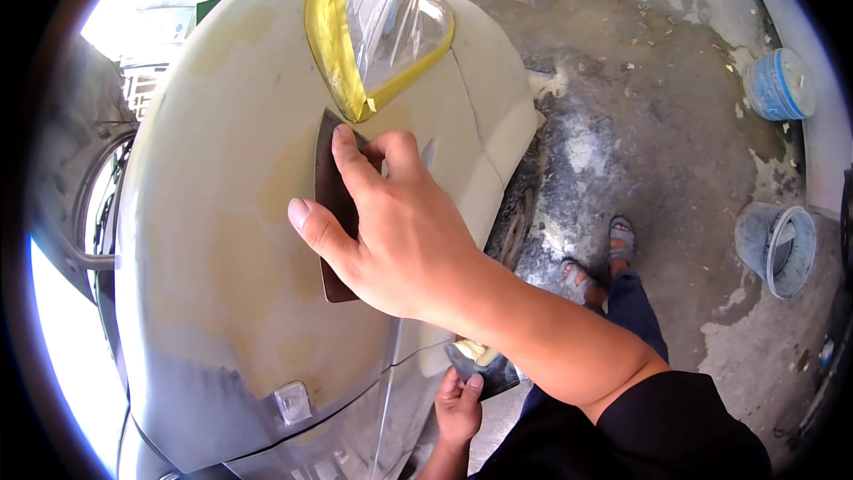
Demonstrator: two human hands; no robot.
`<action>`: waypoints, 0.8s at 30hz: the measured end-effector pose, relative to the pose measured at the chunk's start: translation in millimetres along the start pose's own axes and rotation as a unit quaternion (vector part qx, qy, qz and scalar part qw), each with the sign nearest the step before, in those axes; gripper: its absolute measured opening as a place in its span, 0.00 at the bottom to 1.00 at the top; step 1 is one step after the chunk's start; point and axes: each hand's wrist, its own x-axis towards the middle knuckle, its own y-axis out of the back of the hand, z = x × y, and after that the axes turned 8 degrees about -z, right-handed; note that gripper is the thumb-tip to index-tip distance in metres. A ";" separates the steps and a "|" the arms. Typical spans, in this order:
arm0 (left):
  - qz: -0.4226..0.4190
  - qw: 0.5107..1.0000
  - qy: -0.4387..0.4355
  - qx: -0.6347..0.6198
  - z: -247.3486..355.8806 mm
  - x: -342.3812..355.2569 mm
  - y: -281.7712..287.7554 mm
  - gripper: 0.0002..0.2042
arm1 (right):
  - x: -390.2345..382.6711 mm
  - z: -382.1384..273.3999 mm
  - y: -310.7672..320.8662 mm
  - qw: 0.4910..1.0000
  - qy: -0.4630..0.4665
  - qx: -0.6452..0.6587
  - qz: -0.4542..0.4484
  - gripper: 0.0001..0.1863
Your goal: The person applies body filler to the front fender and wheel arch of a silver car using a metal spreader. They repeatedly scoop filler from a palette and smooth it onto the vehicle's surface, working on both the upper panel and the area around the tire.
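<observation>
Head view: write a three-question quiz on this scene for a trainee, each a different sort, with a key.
1. Which hand holds the dark flat blade over the pale car panel?
2. True or false: yellow tape runs along edges of the clear lamp.
3. What lies on the small dark plate? A) a blue rag; B) cream-coloured paste; C) a red sponge.

Key:
1. The right hand.
2. True.
3. B; the left hand holds that plate.
</observation>
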 end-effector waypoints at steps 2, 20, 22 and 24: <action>-0.007 1.000 -0.001 0.001 -0.1 -1.4 2.0 0.16 | -2.8 0.4 3.7 1.000 0.004 0.010 -0.012 0.37; -0.014 0.999 -0.009 -0.030 12.5 1.0 -4.6 0.17 | 3.4 -4.8 11.9 0.997 -0.040 0.063 -0.010 0.40; -0.015 1.000 -0.009 -0.019 15.7 1.6 -5.5 0.17 | 5.0 -7.8 13.4 0.996 -0.054 0.071 -0.021 0.41; -0.013 1.000 -0.011 -0.014 17.7 1.2 -5.9 0.17 | 6.0 -10.3 13.5 0.994 -0.069 0.080 -0.031 0.42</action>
